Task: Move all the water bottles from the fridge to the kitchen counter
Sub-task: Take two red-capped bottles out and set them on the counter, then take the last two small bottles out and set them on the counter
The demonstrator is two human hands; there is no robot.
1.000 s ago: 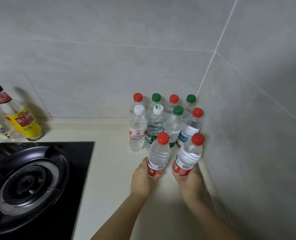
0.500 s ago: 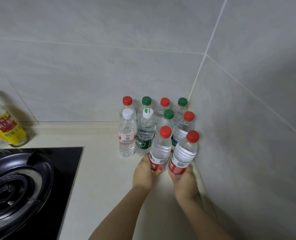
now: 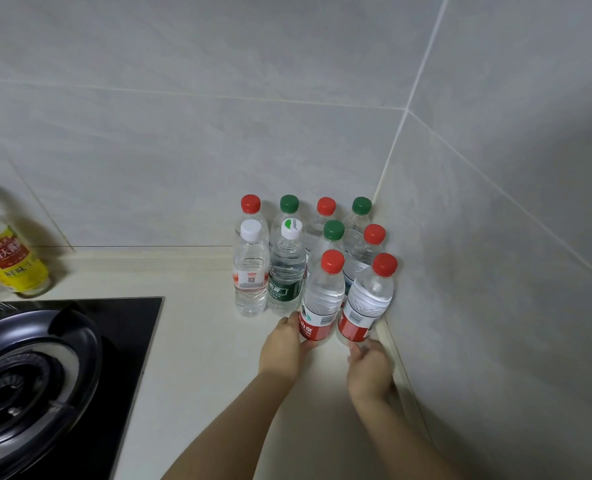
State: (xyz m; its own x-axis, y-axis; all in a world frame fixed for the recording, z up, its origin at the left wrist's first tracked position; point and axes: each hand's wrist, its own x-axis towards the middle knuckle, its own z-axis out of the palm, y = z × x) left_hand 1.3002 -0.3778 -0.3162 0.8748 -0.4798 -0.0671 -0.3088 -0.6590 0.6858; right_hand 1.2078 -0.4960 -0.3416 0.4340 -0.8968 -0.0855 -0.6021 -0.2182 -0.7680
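The person stands at a corner of the cream kitchen counter (image 3: 197, 341), where two grey tiled walls (image 3: 218, 133) meet. Each hand is closed round a clear plastic water bottle with a red cap and a red label. The left hand (image 3: 280, 344) grips the left red-labelled bottle (image 3: 322, 296) low on its label. The right hand (image 3: 369, 370) curls its fingers round the base of the right red-labelled bottle (image 3: 369, 299), which sits just beside the right-hand wall and leans a little toward it. Both bottles are down at counter level, but I cannot tell whether their bases are fully seated yet.

Behind them, packed close into the corner, stand eight more clear water bottles (image 3: 286, 268) in two rows of four. The back row alternates red and green caps. The row in front has two white-topped caps, then a green one and a red one. All eight are upright and free of the hands.

So ten bottles are at the counter, eight set down and two just arriving, and I judge the job well advanced. The fridge is out of sight, so how many remain there I cannot say. Once these two are released, another trip may or may not be needed.

Off to the left sit a black gas hob (image 3: 62, 358) and a yellow-labelled sauce bottle (image 3: 10, 261), well apart from the water.
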